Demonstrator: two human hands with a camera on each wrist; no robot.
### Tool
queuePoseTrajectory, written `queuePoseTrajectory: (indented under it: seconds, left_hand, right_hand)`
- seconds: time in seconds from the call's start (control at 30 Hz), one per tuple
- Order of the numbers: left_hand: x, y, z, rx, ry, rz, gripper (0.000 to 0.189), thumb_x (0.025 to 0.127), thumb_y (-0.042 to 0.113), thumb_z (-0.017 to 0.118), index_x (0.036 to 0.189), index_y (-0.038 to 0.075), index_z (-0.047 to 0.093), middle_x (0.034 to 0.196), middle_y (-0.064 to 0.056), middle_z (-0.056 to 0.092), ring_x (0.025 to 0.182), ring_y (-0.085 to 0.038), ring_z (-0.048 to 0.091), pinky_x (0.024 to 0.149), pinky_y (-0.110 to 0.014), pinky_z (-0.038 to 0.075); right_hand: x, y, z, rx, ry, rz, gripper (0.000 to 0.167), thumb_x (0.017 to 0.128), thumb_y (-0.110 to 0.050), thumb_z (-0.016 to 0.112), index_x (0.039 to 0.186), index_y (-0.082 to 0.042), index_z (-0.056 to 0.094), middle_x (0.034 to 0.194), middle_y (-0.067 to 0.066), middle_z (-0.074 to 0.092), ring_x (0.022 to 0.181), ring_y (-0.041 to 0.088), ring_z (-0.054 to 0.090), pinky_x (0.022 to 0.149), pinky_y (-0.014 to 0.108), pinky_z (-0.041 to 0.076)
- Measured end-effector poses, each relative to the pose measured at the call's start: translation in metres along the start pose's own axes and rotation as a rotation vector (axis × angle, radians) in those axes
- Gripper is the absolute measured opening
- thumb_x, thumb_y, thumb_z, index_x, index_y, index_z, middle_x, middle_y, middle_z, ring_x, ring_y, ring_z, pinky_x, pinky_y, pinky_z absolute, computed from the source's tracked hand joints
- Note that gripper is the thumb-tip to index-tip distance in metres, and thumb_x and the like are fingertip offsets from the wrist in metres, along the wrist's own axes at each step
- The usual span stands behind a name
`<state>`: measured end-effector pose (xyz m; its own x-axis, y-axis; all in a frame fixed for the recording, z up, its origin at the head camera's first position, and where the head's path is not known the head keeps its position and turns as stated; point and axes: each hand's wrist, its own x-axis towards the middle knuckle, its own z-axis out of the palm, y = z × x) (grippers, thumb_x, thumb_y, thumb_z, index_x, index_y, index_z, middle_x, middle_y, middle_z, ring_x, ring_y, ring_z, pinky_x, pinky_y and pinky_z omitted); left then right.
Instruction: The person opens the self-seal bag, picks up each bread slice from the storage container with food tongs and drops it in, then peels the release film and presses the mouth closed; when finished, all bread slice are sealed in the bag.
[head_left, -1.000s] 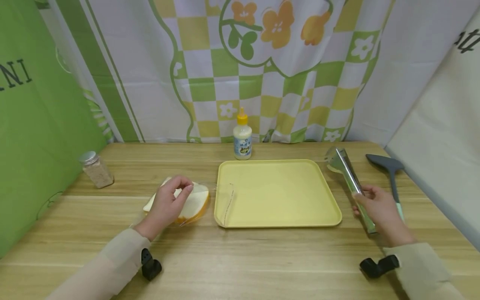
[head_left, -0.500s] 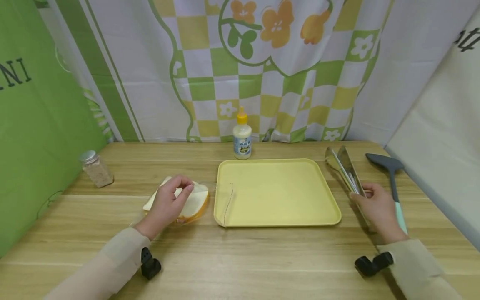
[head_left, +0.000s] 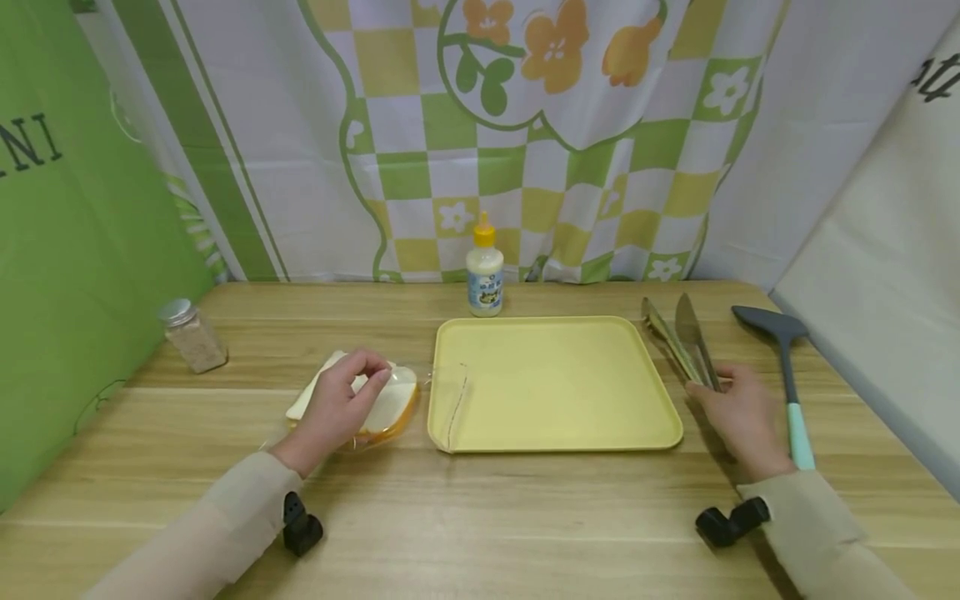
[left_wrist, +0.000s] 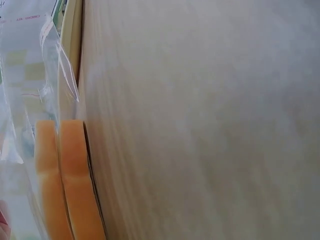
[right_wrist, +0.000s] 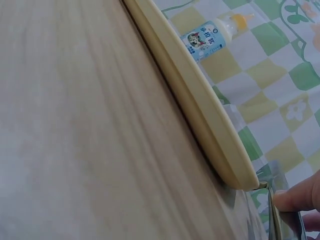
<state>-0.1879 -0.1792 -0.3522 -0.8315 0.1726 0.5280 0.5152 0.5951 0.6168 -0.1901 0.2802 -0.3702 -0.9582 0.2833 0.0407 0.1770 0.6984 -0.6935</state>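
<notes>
My left hand is over two slices of bread in a clear plastic bag, with thumb and fingertips pinching the film. The bag's loose end lies across the left side of the yellow tray. In the left wrist view the orange crusts of the bread stand side by side. At the tray's right, my right hand grips metal tongs by the handle end. Their two arms are spread apart and point away from me, with nothing visible between the tips.
Behind the tray stands a squeeze bottle with a yellow cap. A glass jar with a metal lid is at the far left. To the right lies a dark spatula with a mint handle. A patterned curtain closes off the back.
My right hand has moved slightly left with the tongs, which have turned so that both arms show spread. More of the spatula's handle is visible. The left hand has barely moved.
</notes>
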Motion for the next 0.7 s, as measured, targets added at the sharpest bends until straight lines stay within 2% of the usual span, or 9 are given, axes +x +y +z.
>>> queuePoseTrajectory:
  seconds: [0.17, 0.3, 0.47, 0.6, 0.7]
  left_hand:
    - [0.003, 0.001, -0.001, 0.008, -0.034, -0.001, 0.003, 0.089, 0.004, 0.059, 0.087, 0.004, 0.062, 0.081, -0.004, 0.06, 0.078, -0.013, 0.052, 0.07, -0.033, 0.046]
    - [0.008, 0.003, -0.002, 0.023, -0.09, 0.043, 0.003, 0.088, 0.004, 0.061, 0.088, 0.003, 0.063, 0.081, -0.002, 0.061, 0.077, -0.014, 0.053, 0.069, -0.034, 0.047]
    - [0.016, 0.005, -0.003, 0.033, -0.145, 0.108, 0.005, 0.087, 0.003, 0.061, 0.09, 0.001, 0.065, 0.083, -0.003, 0.063, 0.079, -0.018, 0.058, 0.073, -0.042, 0.048]
    - [0.026, 0.01, -0.008, 0.054, -0.169, 0.093, 0.009, 0.09, 0.007, 0.058, 0.094, 0.002, 0.065, 0.088, -0.006, 0.065, 0.082, -0.019, 0.059, 0.072, -0.042, 0.049]
    - [0.038, 0.018, -0.013, 0.07, -0.19, 0.092, 0.011, 0.092, 0.009, 0.056, 0.096, 0.003, 0.065, 0.09, -0.007, 0.065, 0.084, -0.019, 0.059, 0.068, -0.037, 0.048]
  right_hand:
    - [0.001, -0.003, 0.002, 0.01, 0.01, -0.003, 0.051, 0.089, -0.026, 0.059, 0.125, 0.01, 0.046, 0.11, 0.034, 0.056, 0.095, 0.041, 0.055, 0.063, 0.031, 0.041]
    - [0.001, -0.006, 0.001, 0.011, 0.01, -0.002, 0.054, 0.089, -0.026, 0.059, 0.125, 0.01, 0.045, 0.11, 0.034, 0.055, 0.095, 0.042, 0.054, 0.064, 0.033, 0.042]
    - [0.001, -0.01, -0.002, -0.021, -0.037, -0.018, 0.066, 0.09, -0.031, 0.057, 0.132, 0.013, 0.034, 0.115, 0.037, 0.049, 0.1, 0.046, 0.05, 0.073, 0.047, 0.044]
    - [0.002, -0.011, -0.002, -0.052, -0.07, -0.03, 0.078, 0.089, -0.039, 0.056, 0.136, 0.015, 0.025, 0.119, 0.04, 0.045, 0.104, 0.05, 0.047, 0.079, 0.054, 0.042]
    - [0.001, -0.015, -0.005, -0.066, -0.059, -0.08, 0.08, 0.09, -0.042, 0.055, 0.136, 0.016, 0.024, 0.123, 0.041, 0.04, 0.108, 0.053, 0.043, 0.084, 0.06, 0.039]
